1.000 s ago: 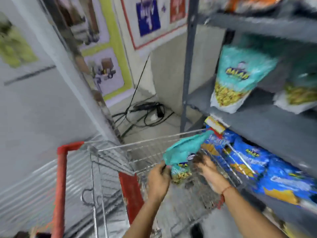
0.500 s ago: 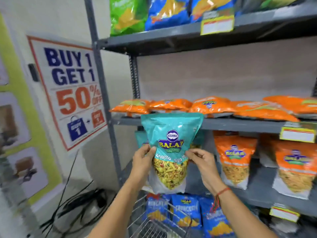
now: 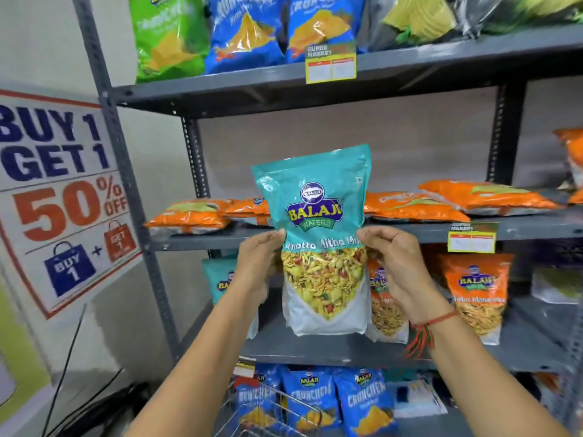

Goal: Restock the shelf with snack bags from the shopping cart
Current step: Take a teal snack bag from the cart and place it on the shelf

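The teal Balaji Khatta Mitha Mix bag [image 3: 318, 241] is held upright in front of the grey metal shelf [image 3: 410, 230]. Left hand [image 3: 259, 266] and right hand [image 3: 396, 266] pinch its side edges; apparently clear of the shelf.

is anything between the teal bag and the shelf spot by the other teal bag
Nothing visible blocks it. The teal bag, held by both hands, hangs in front of the shelf; the gap between the other teal bag and the orange bag looks open.

Small shop, grey shelves [image 3: 410, 67] of snack bags [image 3: 246, 29], price tags [image 3: 330, 65], discount poster [image 3: 60, 197]
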{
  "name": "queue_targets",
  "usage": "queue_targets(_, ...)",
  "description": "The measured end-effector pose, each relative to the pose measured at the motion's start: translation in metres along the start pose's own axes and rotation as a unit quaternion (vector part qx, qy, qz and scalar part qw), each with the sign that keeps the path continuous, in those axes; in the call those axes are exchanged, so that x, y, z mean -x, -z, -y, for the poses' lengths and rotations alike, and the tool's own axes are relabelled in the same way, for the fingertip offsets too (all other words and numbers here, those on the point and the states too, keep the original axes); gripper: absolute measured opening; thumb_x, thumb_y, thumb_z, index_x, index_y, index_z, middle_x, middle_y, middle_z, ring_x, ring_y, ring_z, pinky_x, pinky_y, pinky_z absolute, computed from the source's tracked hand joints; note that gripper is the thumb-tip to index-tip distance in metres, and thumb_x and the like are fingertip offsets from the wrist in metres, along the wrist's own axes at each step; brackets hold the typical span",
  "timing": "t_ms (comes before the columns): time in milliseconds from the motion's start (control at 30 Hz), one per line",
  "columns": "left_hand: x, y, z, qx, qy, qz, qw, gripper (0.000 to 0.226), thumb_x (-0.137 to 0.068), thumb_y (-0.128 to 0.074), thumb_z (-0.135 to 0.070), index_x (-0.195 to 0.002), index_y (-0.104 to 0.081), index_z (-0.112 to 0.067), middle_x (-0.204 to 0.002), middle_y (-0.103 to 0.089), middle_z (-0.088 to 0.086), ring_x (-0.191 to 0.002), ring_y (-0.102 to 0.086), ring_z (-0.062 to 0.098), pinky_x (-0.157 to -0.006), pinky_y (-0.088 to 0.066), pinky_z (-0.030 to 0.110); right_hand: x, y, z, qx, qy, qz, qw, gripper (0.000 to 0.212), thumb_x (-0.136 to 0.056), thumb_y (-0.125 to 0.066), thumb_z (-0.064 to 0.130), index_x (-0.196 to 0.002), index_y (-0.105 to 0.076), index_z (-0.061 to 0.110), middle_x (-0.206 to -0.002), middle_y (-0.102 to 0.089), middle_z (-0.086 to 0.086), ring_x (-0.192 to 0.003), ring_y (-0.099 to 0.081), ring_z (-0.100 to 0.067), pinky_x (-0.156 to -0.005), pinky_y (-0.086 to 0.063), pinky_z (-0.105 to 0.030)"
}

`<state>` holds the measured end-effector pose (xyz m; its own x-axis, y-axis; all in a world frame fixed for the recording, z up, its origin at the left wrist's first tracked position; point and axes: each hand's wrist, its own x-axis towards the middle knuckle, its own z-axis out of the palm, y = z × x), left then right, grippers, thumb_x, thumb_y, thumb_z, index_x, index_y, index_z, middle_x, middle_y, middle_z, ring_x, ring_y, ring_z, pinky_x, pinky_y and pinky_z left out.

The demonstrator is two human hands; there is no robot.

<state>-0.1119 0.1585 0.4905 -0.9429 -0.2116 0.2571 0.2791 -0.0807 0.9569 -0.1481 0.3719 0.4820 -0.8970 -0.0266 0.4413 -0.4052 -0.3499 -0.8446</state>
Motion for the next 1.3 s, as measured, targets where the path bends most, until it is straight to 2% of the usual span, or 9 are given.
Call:
queue_targets(167,-0.004,0.002,-0.003,-0.007,-0.010,-0.016,1.000,0.015,-0.090,-0.058,-0.018,-0.091,-0.071,-0.011,-0.079,-0.076,0.001,-0.059,-0.069,0.009,-0.049,-0.054,0.018,-0.003,0.000,0.002,-0.023,-0.004,0.006,1.000,0.007,-0.081,-0.065,0.001,-0.080,-0.069,0.006,-0.063,-0.073,0.004,-0.058,-0.066,-0.004,-0.052,-0.050,-0.013)
queue_targets(400,-0.008,0.010,0.014,-0.008,0.003,-0.024,1.000,0.016,-0.092,-0.056,-0.016,-0.087,-0.069,-0.010,-0.065,-0.075,-0.004,-0.050,-0.065,0.006,-0.044,-0.050,0.016,-0.009,-0.001,-0.023,-0.006,-0.023,0.008,1.000,0.007,-0.080,-0.068,0.003,-0.080,-0.071,0.009,-0.069,-0.073,0.002,-0.062,-0.064,-0.005,-0.055,-0.050,-0.013)
queue_targets(567,-0.013,0.030,0.063,-0.050,0.071,-0.051,0.995,0.025,-0.088,-0.062,-0.026,-0.094,-0.069,-0.003,-0.081,-0.069,0.005,-0.067,-0.062,0.018,-0.067,-0.055,0.031,-0.006,0.006,-0.076,0.100,-0.056,0.010,0.993,0.009,-0.083,-0.068,0.010,-0.079,-0.072,0.018,-0.077,-0.073,0.006,-0.065,-0.062,0.002,-0.055,-0.044,-0.011)
queue_targets(700,-0.027,0.044,0.128,-0.063,0.139,-0.085,0.985,0.019,-0.085,-0.066,-0.028,-0.092,-0.074,-0.012,-0.108,-0.072,0.021,-0.100,-0.067,0.034,-0.096,-0.053,0.049,-0.002,0.016,-0.138,0.168,-0.096,0.005,0.981,0.005,-0.082,-0.070,0.015,-0.080,-0.073,0.019,-0.084,-0.075,0.003,-0.076,-0.069,-0.003,-0.060,-0.046,-0.011)
queue_targets(767,-0.039,0.046,0.163,-0.058,0.165,-0.111,0.978,0.019,-0.086,-0.066,-0.025,-0.091,-0.074,-0.008,-0.112,-0.068,0.024,-0.102,-0.066,0.033,-0.096,-0.052,0.046,-0.004,0.022,-0.169,0.199,-0.118,-0.001,0.973,0.003,-0.081,-0.071,0.016,-0.080,-0.074,0.017,-0.084,-0.076,0.002,-0.082,-0.071,-0.012,-0.062,-0.048,-0.014)
queue_targets(933,-0.090,0.048,0.250,-0.038,0.201,-0.138,0.969,0.028,-0.083,-0.070,-0.024,-0.056,-0.072,-0.017,-0.079,-0.072,0.012,-0.090,-0.067,0.035,-0.084,-0.055,0.049,-0.034,0.039,-0.240,0.273,-0.133,0.002,0.953,0.015,-0.079,-0.071,0.013,-0.067,-0.074,0.020,-0.073,-0.076,0.004,-0.075,-0.072,-0.013,-0.074,-0.059,-0.042)
queue_targets(1033,-0.117,0.040,0.272,-0.011,0.178,-0.165,0.970,0.027,-0.083,-0.068,-0.012,-0.057,-0.063,-0.011,-0.074,-0.061,0.010,-0.076,-0.057,0.024,-0.078,-0.049,0.042,-0.057,0.043,-0.268,0.288,-0.131,-0.015,0.949,0.023,-0.081,-0.070,0.012,-0.064,-0.071,0.027,-0.067,-0.074,0.015,-0.068,-0.067,0.003,-0.069,-0.055,-0.028)
queue_targets(1133,-0.140,0.040,0.293,0.004,0.154,-0.170,0.973,0.033,-0.088,-0.062,-0.006,-0.057,-0.061,-0.015,-0.075,-0.058,0.011,-0.085,-0.054,0.024,-0.078,-0.046,0.042,-0.077,0.043,-0.290,0.288,-0.118,-0.022,0.950,0.026,-0.083,-0.069,0.008,-0.068,-0.068,0.029,-0.066,-0.071,0.015,-0.065,-0.063,0.011,-0.062,-0.048,-0.009)
queue_targets(1300,-0.173,0.055,0.329,-0.037,0.148,-0.142,0.978,0.024,-0.078,-0.070,-0.034,-0.064,-0.067,-0.016,-0.083,-0.067,0.016,-0.083,-0.059,0.024,-0.074,-0.049,0.045,-0.098,0.050,-0.325,0.290,-0.136,-0.010,0.947,0.017,-0.082,-0.070,0.013,-0.073,-0.071,0.028,-0.081,-0.075,0.003,-0.074,-0.069,-0.009,-0.068,-0.052,-0.030)
